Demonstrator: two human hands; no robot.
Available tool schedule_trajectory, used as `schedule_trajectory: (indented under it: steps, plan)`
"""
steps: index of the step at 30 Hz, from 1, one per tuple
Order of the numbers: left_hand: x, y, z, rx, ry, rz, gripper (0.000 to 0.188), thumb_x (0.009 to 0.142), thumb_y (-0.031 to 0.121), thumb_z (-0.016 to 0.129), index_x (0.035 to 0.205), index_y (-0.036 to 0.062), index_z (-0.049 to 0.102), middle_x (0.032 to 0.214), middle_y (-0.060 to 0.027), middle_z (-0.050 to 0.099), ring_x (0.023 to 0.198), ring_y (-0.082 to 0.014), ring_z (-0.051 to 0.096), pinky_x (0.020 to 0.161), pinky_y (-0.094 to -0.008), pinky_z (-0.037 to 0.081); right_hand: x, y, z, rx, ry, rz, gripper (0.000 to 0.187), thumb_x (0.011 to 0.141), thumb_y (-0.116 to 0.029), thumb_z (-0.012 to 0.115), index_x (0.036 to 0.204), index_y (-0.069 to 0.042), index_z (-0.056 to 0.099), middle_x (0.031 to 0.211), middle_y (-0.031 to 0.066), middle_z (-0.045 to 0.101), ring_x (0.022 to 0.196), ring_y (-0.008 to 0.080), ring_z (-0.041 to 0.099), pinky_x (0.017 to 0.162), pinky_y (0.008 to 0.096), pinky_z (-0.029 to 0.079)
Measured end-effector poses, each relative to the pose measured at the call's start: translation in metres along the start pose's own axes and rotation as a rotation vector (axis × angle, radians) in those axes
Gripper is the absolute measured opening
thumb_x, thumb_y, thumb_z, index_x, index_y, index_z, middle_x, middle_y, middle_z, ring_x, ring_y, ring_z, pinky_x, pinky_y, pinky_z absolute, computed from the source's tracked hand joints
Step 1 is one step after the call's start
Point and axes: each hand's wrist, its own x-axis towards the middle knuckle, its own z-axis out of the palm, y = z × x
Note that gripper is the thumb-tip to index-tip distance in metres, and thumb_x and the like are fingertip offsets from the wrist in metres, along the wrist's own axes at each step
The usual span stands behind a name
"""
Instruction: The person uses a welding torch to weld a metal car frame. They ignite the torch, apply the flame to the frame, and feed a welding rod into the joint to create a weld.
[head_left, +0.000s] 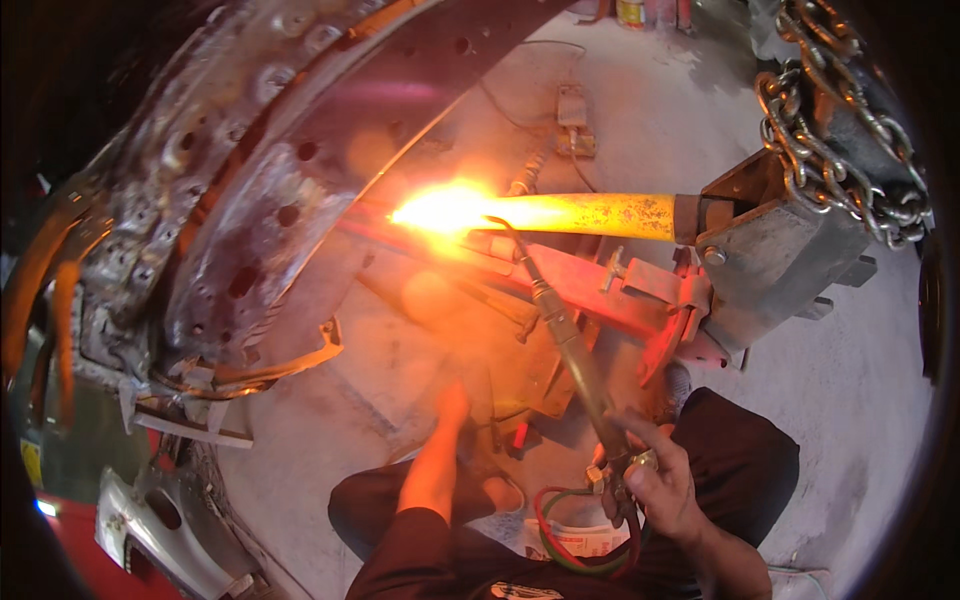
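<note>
My right hand (662, 485) is closed around the valve end of a gas torch (568, 345). The torch slants up and away to the left, its thin bent nozzle ending beside a bright flame (440, 208). Red and green hoses (548, 515) loop down from the torch's rear end. At the lower middle, my left hand (453, 402) is raised ahead of my knee, apart from the torch. Orange glare and haze blur its fingers, so their pose is unclear. Glare also hides the surface nearest the flame, beside a perforated metal vehicle frame (290, 215).
A yellow cylinder (620, 215) runs from the flame area to a grey steel bracket (780, 240), where a heavy chain (800, 140) hangs. Below it lies a red beam (610, 290). Torn bodywork (170, 520) stands at lower left. A small box (572, 105) with a cable sits on the floor.
</note>
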Motion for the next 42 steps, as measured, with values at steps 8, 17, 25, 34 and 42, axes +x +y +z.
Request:
schedule_trajectory:
  steps: [8, 17, 25, 34, 42]
  plan:
    - [-0.022, 0.053, -0.158, -0.257, 0.142, 0.032, 0.024, 0.092, 0.016, 0.057, 0.109, 0.0016, 0.067, 0.103, -0.0275, 0.071, 0.097, -0.0484, 0.066, 0.081, -0.0571, 0.053, -0.013, -0.008, 0.002, 0.090, 0.086, -0.092, 0.063, 0.103, -0.021, 0.053, 0.160, 0.002, 0.038, 0.101, 0.0070, 0.066, 0.079, 0.0087, 0.061, 0.068, 0.0248, 0.050]
    - [-0.104, 0.078, -0.289, -0.769, 0.213, 0.270, 0.028, 0.101, 0.023, 0.065, 0.115, 0.0007, 0.072, 0.068, -0.0041, 0.060, 0.060, -0.0131, 0.056, 0.054, -0.0335, 0.046, -0.030, -0.022, 0.015, 0.156, 0.094, -0.163, 0.060, 0.104, -0.017, 0.045, 0.162, -0.006, 0.035, 0.087, 0.0041, 0.062, 0.056, 0.0133, 0.063, 0.049, 0.0281, 0.053]
    - [-0.197, 0.100, -0.362, -1.195, 0.060, 0.204, 0.021, 0.104, 0.017, 0.061, 0.115, 0.0025, 0.072, 0.073, 0.0002, 0.059, 0.056, -0.0070, 0.048, 0.051, -0.0257, 0.039, -0.038, -0.015, 0.007, 0.098, 0.097, -0.242, 0.059, 0.109, -0.031, 0.051, 0.162, -0.008, 0.038, 0.082, 0.0043, 0.061, 0.054, 0.0127, 0.062, 0.046, 0.0273, 0.052]
    - [-0.197, 0.101, -0.370, -1.345, 0.083, 0.247, 0.019, 0.104, 0.015, 0.062, 0.115, 0.0019, 0.070, 0.077, -0.0015, 0.063, 0.064, -0.0085, 0.054, 0.057, -0.0263, 0.043, -0.042, -0.016, 0.006, 0.077, 0.145, -0.250, 0.062, 0.106, -0.028, 0.049, 0.163, -0.006, 0.035, 0.092, 0.0036, 0.060, 0.058, 0.0124, 0.061, 0.049, 0.0275, 0.051]
    - [-0.191, 0.105, -0.368, -1.465, 0.093, 0.291, 0.018, 0.105, 0.017, 0.062, 0.113, 0.0034, 0.070, 0.077, -0.0013, 0.064, 0.066, -0.0090, 0.056, 0.059, -0.0263, 0.045, -0.033, -0.010, 0.012, 0.047, 0.176, -0.254, 0.064, 0.106, -0.029, 0.047, 0.163, -0.004, 0.034, 0.095, 0.0059, 0.062, 0.059, 0.0132, 0.061, 0.050, 0.0271, 0.051]
